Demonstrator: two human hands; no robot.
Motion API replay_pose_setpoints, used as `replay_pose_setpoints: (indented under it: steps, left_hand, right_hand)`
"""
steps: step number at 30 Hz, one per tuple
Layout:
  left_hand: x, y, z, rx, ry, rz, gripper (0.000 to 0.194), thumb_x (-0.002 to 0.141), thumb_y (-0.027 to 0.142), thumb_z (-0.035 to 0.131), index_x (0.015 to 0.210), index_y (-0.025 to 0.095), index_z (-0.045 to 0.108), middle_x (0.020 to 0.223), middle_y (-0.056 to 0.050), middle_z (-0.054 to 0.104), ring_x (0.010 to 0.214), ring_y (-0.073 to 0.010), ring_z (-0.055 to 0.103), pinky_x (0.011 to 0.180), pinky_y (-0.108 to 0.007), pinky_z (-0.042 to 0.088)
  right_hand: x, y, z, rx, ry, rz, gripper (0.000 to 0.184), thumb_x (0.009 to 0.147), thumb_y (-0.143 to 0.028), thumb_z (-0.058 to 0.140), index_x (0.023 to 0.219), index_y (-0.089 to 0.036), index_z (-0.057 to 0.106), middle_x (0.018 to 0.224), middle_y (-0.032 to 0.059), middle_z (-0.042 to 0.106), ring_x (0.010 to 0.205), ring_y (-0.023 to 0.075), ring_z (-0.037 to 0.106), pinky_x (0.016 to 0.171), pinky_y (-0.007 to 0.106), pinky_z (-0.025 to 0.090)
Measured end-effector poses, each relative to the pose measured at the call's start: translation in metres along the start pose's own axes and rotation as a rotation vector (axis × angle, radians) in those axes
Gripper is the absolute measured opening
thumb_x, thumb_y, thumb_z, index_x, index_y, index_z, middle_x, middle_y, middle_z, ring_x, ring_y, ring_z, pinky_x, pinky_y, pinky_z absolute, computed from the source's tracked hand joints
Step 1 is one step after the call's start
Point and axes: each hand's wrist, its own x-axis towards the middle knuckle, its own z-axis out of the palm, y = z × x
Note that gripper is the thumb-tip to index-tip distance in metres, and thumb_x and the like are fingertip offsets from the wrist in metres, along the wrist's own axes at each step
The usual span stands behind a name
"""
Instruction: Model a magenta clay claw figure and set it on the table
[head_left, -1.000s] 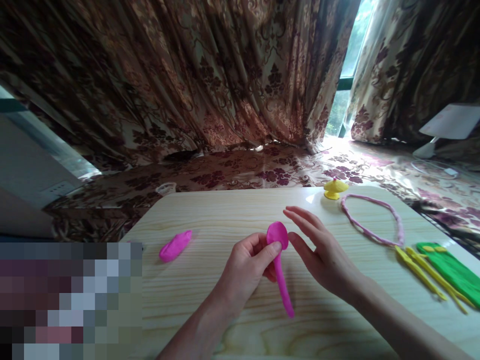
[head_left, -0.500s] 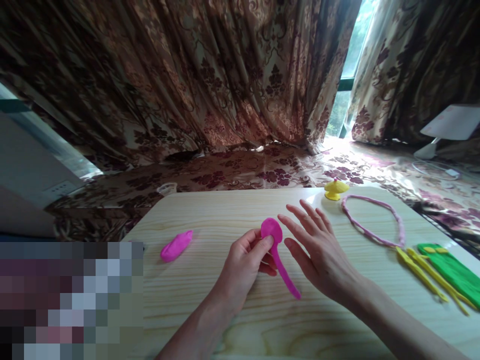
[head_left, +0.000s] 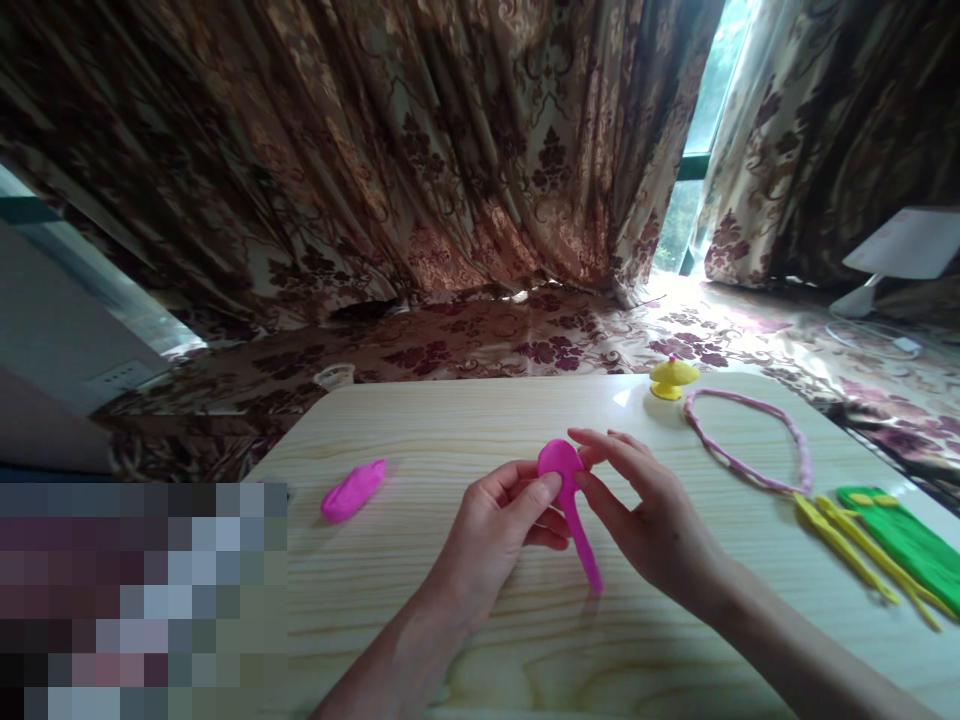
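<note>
Pink spoon-shaped piece (head_left: 559,457) in my grip, over the pale table (head_left: 420,430).
My left hand (head_left: 499,515) pinches it between thumb and fingers where the round head meets the stem, which slants down toward me; my right hand (head_left: 649,510) has its curled fingers at the head's right edge, though I cannot tell if they pinch. Beyond my right hand lie a pale pink loop (head_left: 804,460) and 2 yellow strips (head_left: 844,545).

No readable text or labels.
</note>
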Motion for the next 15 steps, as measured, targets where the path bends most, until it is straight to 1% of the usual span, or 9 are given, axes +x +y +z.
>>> replay_pose_setpoints:
  steps: [2,4,6,8,9,12,13,15]
  left_hand:
    - [0.0001,0.0000,-0.0004,-0.018,0.022,0.010,0.029,0.080,0.033,0.059,0.099,0.011,0.063,0.072,-0.006,0.065,0.062,-0.0129,0.059,0.063,-0.029,0.051]
    - [0.0003,-0.0003,-0.0005,-0.022,0.028,0.012,0.028,0.078,0.032,0.061,0.096,0.010,0.064,0.071,-0.006,0.065,0.062,-0.0127,0.059,0.063,-0.028,0.051]
    - [0.0004,-0.0004,0.0000,-0.023,0.019,0.003,0.029,0.078,0.032,0.062,0.095,0.009,0.064,0.071,-0.007,0.066,0.063,-0.0139,0.060,0.063,-0.029,0.052]
    - [0.0005,0.0000,0.0006,-0.031,0.010,-0.002,0.030,0.078,0.033,0.061,0.097,0.010,0.062,0.073,-0.008,0.066,0.064,-0.0152,0.061,0.063,-0.030,0.052]
    - [0.0005,0.0003,0.0008,-0.036,0.010,-0.002,0.030,0.079,0.033,0.060,0.098,0.010,0.062,0.074,-0.008,0.066,0.064,-0.0158,0.062,0.063,-0.031,0.052]
    - [0.0007,0.0008,0.0007,-0.037,0.036,0.014,0.031,0.079,0.033,0.060,0.099,0.010,0.061,0.078,-0.009,0.067,0.065,-0.0161,0.062,0.064,-0.032,0.052]
    - [0.0007,0.0007,0.0004,-0.033,0.044,0.018,0.030,0.078,0.033,0.061,0.098,0.010,0.062,0.078,-0.009,0.067,0.066,-0.0161,0.063,0.065,-0.031,0.052]
    - [0.0005,0.0000,-0.0003,-0.027,0.049,0.018,0.029,0.078,0.033,0.061,0.095,0.009,0.062,0.077,-0.009,0.067,0.065,-0.0156,0.062,0.065,-0.031,0.052]
  right_hand:
    - [-0.0001,-0.0033,-0.0013,0.053,0.002,0.075,0.037,0.085,-0.020,0.053,0.122,-0.021,0.049,0.095,0.0038,0.064,0.091,0.0174,0.057,0.088,0.036,0.044]
    - [0.0006,-0.0064,-0.0029,0.107,-0.022,0.167,0.035,0.084,-0.024,0.056,0.119,-0.021,0.052,0.095,0.0038,0.065,0.090,0.0176,0.059,0.086,0.035,0.046]
    - [0.0019,-0.0081,-0.0043,0.166,-0.067,0.233,0.027,0.084,-0.026,0.056,0.111,-0.021,0.058,0.095,0.0035,0.066,0.089,0.0173,0.060,0.083,0.032,0.047]
    - [0.0032,-0.0079,-0.0049,0.236,-0.100,0.268,0.020,0.084,-0.026,0.056,0.102,-0.020,0.062,0.094,0.0031,0.066,0.088,0.0170,0.061,0.081,0.030,0.048]
    - [0.0038,-0.0073,-0.0049,0.275,-0.100,0.291,0.020,0.084,-0.026,0.057,0.102,-0.020,0.062,0.093,0.0030,0.066,0.089,0.0171,0.061,0.082,0.030,0.048]
    - [0.0046,-0.0056,-0.0046,0.402,-0.096,0.381,0.027,0.082,-0.029,0.060,0.107,-0.019,0.060,0.093,0.0030,0.066,0.090,0.0179,0.061,0.082,0.030,0.048]
    - [0.0049,-0.0056,-0.0047,0.442,-0.119,0.407,0.027,0.082,-0.029,0.060,0.107,-0.019,0.060,0.092,0.0031,0.066,0.089,0.0178,0.061,0.081,0.029,0.049]
    - [0.0057,-0.0069,-0.0054,0.507,-0.186,0.451,0.022,0.082,-0.030,0.059,0.100,-0.016,0.063,0.087,0.0031,0.067,0.083,0.0170,0.062,0.074,0.026,0.050]
